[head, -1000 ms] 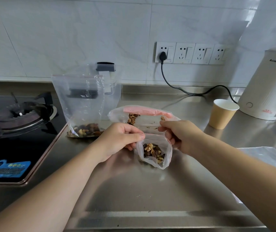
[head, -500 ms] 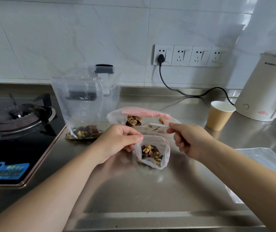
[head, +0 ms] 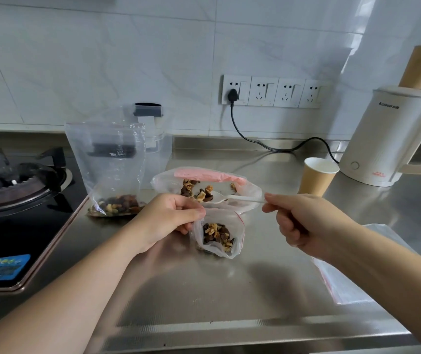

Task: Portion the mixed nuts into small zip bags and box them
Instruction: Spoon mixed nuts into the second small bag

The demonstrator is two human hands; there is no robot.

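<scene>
Left hand (head: 168, 218) pinches the small zip bag's (head: 217, 232) rim, nuts inside; right hand (head: 298, 221) grips a white plastic spoon (head: 232, 198) dipped into the far bag (head: 204, 190).

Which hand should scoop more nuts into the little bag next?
The right hand, probably. It already pinches the white spoon, whose bowl lies among the nuts in the big nut bag. The left hand is busy gripping the rim of the small zip bag, keeping it open.
</scene>
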